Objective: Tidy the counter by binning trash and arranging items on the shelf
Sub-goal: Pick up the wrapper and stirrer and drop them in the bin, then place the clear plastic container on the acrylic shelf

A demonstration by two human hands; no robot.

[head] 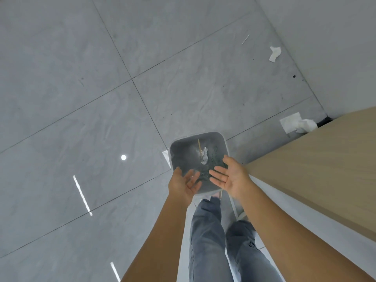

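Grey floor tiles [81, 98] fill most of the view; wooden desk [325, 159] edge runs along the right arm's side. Grey bin [179, 148] sits on the floor directly under and just beyond both hands. Left hand [184, 185] and right hand [230, 177] hover over its near rim, palms up, fingers spread, nothing held in either, a gap between them. Inside the bin: a crumpled white scrap [204, 155], a thin wooden stick [199, 145], dark crumbs. Binning looks done for this load. Loose trash not yet collected: folded tissue [297, 123] on the floor beyond the right hand, near the desk corner; a smaller paper scrap [274, 53] farther out the same way. Right hand is the nearer one to both.
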